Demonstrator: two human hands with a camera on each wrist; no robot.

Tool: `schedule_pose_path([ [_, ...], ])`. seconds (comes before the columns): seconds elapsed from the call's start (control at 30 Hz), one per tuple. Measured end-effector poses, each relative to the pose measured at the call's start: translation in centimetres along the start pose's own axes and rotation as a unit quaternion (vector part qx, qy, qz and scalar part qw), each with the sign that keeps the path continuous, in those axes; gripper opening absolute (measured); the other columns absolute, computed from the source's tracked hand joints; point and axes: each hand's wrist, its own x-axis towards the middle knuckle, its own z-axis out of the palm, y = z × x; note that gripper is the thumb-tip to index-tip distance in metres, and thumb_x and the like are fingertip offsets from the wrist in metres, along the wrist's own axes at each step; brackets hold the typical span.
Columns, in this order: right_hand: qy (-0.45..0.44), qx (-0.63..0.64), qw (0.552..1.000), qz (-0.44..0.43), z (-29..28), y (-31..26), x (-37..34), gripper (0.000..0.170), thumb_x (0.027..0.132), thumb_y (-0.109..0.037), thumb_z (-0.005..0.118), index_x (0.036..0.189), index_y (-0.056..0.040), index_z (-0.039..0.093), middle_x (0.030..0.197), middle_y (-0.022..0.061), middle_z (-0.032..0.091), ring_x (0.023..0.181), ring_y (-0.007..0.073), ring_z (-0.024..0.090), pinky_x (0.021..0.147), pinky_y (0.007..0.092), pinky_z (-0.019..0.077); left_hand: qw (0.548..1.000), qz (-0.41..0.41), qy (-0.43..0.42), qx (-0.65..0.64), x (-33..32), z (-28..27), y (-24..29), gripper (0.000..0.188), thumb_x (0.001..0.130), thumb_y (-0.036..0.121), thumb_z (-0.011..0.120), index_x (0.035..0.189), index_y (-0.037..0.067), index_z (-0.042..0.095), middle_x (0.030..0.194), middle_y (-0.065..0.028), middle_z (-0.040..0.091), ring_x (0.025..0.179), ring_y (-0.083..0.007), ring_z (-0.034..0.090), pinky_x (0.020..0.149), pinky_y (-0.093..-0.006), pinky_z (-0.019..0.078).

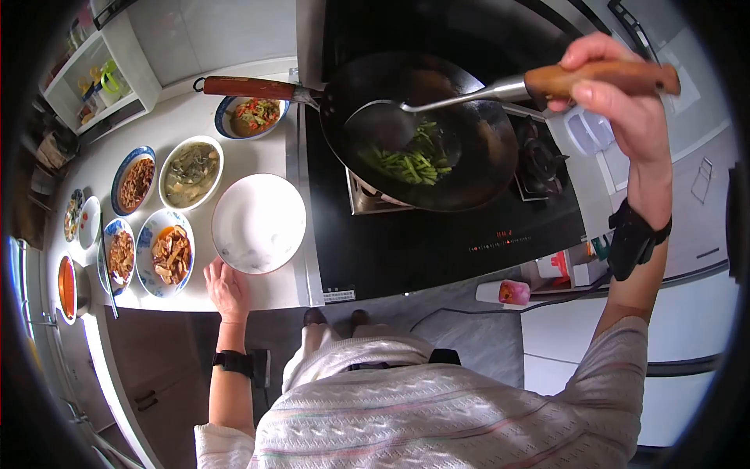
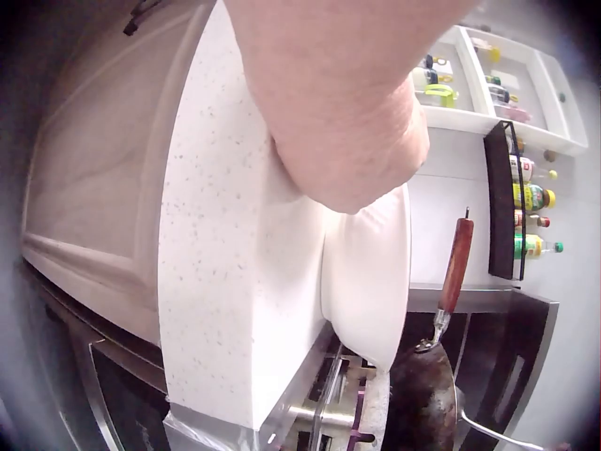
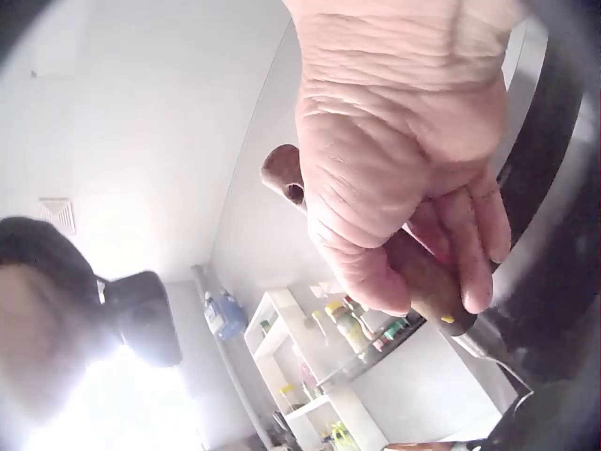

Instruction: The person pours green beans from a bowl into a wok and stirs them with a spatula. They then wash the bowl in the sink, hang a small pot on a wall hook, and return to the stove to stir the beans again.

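Only the head view shows cut green vegetables (image 1: 418,161), nine o'clock from the right hand (image 1: 634,117) gripping a wooden-handled metal ladle (image 1: 512,87); the left hand (image 1: 226,291), grip unclear, touches a round white bowl (image 1: 259,223) at one o'clock.

No txt legible — red display (image 1: 504,234) on blk cooktop (image 1: 391,262) & white corner label (image 1: 339,296) too sm. to read.

On the left of the white counter (image 1: 273,292), a blue-rimmed bowl (image 1: 119,186) of dark brown food (image 1: 138,181) stands beside a round white bowl (image 1: 220,168) of greenish soup (image 1: 192,173); at the far left stands a white open-fronted shelf (image 1: 134,59).
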Motion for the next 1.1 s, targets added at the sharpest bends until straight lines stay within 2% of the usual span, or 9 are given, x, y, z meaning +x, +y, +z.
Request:
schedule_pose_path([
  [0.3, 0.035, -0.039, 0.996, 0.072, 1.9, 3.7, 3.1, 0.02, 0.078, -0.014, 0.062, 0.094, -0.003, 0.059, 0.083, 0.0074, 0.061, 0.062, 0.0125, 0.062, 0.059, 0.0198, 0.0499, 1.0, 0.001, 0.024, 0.002, 0.0, 0.0, 0.1, 0.013, 0.073, 0.005, 0.051, 0.083, -0.001, 0.056, 0.095, -0.014, 0.054, 0.086, -0.0346, 0.047, 0.077, -0.0418, 0.0394],
  [0.37, 0.137, 0.071, 0.981, 0.117, 1.8, 2.8, 3.4, 0.011, 0.078, -0.01, 0.06, 0.086, -0.0021, 0.06, 0.075, 0.0127, 0.063, 0.054, 0.0189, 0.062, 0.049, 0.025, 0.0514, 1.0, 0.009, 0.023, 0.002, 0.0, 0.0, 0.2, 0.012, 0.073, 0.005, 0.051, 0.083, 0.0, 0.056, 0.095, -0.0137, 0.054, 0.085, -0.0345, 0.047, 0.077, -0.0416, 0.0394],
  [0.5, 0.155, 0.117, 0.965, 0.174, 2.6, 4.7, 4.3, 0.014, 0.075, -0.006, 0.062, 0.085, 0.0019, 0.058, 0.075, 0.0136, 0.063, 0.054, 0.018, 0.062, 0.049, 0.023, 0.0503, 0.999, 0.009, 0.031, -0.006, 0.0, 0.2, 0.0, 0.011, 0.073, 0.005, 0.051, 0.082, 0.0, 0.055, 0.095, -0.0138, 0.053, 0.085, -0.0346, 0.047, 0.076, -0.0416, 0.0394],
  [0.53, 0.13, 0.017, 0.982, 0.139, 2.1, 7.3, 4.1, 0.018, 0.077, -0.015, 0.062, 0.093, -0.0067, 0.062, 0.084, 0.0095, 0.064, 0.063, 0.0132, 0.064, 0.059, 0.0207, 0.0516, 1.0, 0.003, 0.014, -0.002, -0.1, 0.2, -0.2, 0.014, 0.074, 0.006, 0.05, 0.086, -0.001, 0.056, 0.096, -0.0148, 0.054, 0.087, -0.035, 0.047, 0.079, -0.0416, 0.0391],
  [0.63, 0.096, 0.032, 0.983, 0.154, 0.1, 6.7, 3.2, 0.02, 0.078, -0.017, 0.062, 0.095, -0.0072, 0.062, 0.086, 0.0091, 0.064, 0.062, 0.0131, 0.064, 0.06, 0.0205, 0.0518, 1.0, -0.006, 0.001, -0.001, -0.2, 0.1, -0.3, 0.018, 0.075, 0.006, 0.049, 0.09, -0.001, 0.056, 0.098, -0.0157, 0.054, 0.09, -0.0352, 0.047, 0.081, -0.0415, 0.0389],
  [0.87, -0.09, -0.065, 0.993, 0.04, -2.9, 1.5, 0.1, 0.02, 0.073, -0.017, 0.065, 0.09, -0.0061, 0.062, 0.086, 0.0089, 0.062, 0.068, 0.0161, 0.063, 0.064, 0.0245, 0.0518, 0.999, 0.011, 0.037, -0.008, -0.1, 0.4, -0.2, 0.015, 0.074, 0.006, 0.051, 0.086, 0.001, 0.057, 0.097, -0.013, 0.055, 0.087, -0.034, 0.048, 0.078, -0.0411, 0.0397],
  [1.0, -0.007, -0.09, 0.992, 0.083, -2.6, 3.5, -1.3, 0.022, 0.073, -0.018, 0.066, 0.092, -0.0068, 0.063, 0.083, 0.0075, 0.062, 0.065, 0.0142, 0.063, 0.061, 0.0224, 0.0507, 0.999, 0.01, 0.04, -0.005, -0.1, 0.5, -0.4, 0.016, 0.073, 0.005, 0.051, 0.087, 0.001, 0.058, 0.098, -0.013, 0.055, 0.088, -0.0339, 0.048, 0.079, -0.0412, 0.0396],
  [1.07, 0.133, -0.053, 0.97, 0.199, -4.9, 3.9, -2.5, 0.023, 0.076, -0.022, 0.064, 0.093, -0.0081, 0.061, 0.079, 0.0061, 0.062, 0.058, 0.0106, 0.061, 0.056, 0.018, 0.0489, 1.0, -0.003, 0.011, -0.008, -0.3, 0.3, -0.4, 0.019, 0.075, 0.007, 0.051, 0.092, 0.001, 0.057, 0.1, -0.0146, 0.055, 0.092, -0.0346, 0.048, 0.082, -0.0412, 0.039],
  [1.1, 0.132, -0.053, 0.97, 0.2, -6.1, 4.3, -2.9, 0.023, 0.076, -0.022, 0.064, 0.093, -0.0081, 0.061, 0.079, 0.0061, 0.062, 0.058, 0.0106, 0.061, 0.056, 0.018, 0.0489, 1.0, -0.004, 0.01, -0.008, -0.3, 0.2, -0.2, 0.019, 0.075, 0.007, 0.051, 0.092, 0.001, 0.057, 0.1, -0.0146, 0.055, 0.092, -0.0346, 0.048, 0.082, -0.0412, 0.039],
])
